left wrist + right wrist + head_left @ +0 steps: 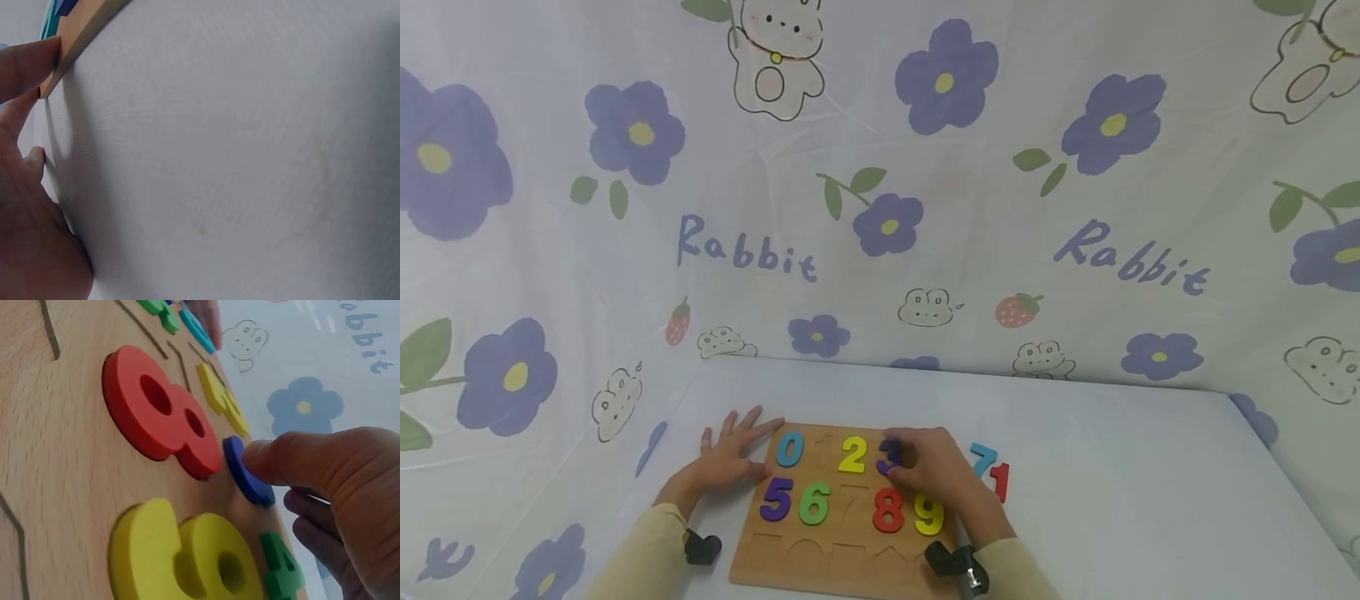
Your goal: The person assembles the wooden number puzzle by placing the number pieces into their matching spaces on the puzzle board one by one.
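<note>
A wooden number board [760, 565] lies on the white table. My left hand [727, 458] is at its upper left corner, fingers spread, thumb and forefinger touching the edge. With my right hand [936, 467] I hold the dark blue number 3 [247, 472] at its slot in the top row; the thumb lies on its face in the right wrist view. The green number 4 [281, 565] sits beside it, hidden by the hand in the head view. Around them sit the yellow 2 [853, 455], red 8 [888, 510] and yellow 9 [928, 514].
Also on the board are the blue 0 [790, 449], purple 5 [777, 499] and green 6 [814, 503]. Slots for 1 and 7 show bare wood. A blue 7 [982, 458] and a red 1 [1000, 482] lie right of the board. Behind hangs a patterned curtain [865, 142].
</note>
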`<state>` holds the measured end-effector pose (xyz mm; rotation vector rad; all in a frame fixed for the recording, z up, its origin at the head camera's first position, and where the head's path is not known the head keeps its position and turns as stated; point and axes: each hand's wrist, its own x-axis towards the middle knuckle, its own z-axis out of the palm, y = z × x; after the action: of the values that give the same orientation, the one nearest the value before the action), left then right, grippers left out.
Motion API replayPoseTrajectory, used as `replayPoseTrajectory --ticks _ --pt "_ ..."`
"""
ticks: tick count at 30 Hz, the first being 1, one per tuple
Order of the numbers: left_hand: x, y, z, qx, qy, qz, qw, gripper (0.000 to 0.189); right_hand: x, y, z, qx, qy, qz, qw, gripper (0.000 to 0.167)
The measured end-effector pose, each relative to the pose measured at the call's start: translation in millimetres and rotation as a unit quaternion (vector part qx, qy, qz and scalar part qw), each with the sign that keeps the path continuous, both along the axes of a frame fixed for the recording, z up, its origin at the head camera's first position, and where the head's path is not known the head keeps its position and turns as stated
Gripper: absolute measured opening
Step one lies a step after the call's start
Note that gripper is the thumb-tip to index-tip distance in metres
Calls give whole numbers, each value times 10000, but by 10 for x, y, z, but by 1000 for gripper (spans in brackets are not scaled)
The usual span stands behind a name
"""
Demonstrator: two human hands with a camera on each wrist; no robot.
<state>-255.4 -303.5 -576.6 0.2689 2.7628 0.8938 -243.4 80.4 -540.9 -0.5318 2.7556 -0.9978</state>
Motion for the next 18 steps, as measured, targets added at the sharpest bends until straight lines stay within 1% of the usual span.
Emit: replayPoseTrajectory --ticks 2,7,12,18 --pt "17 19 37 10 -26 -7 10000 82 25 28 21 -49 14 -111 9999 59" --pt "24 20 37 96 10 -21 10000 81 89 144 93 -181 55 -387 9991 60" --pt "23 22 32 28 -43 16 10000 81 157 326 184 -353 348 -538 9973 58" --pt "25 16 24 -38 32 14 10000 79 243 598 336 -384 767 -611 9944 57"
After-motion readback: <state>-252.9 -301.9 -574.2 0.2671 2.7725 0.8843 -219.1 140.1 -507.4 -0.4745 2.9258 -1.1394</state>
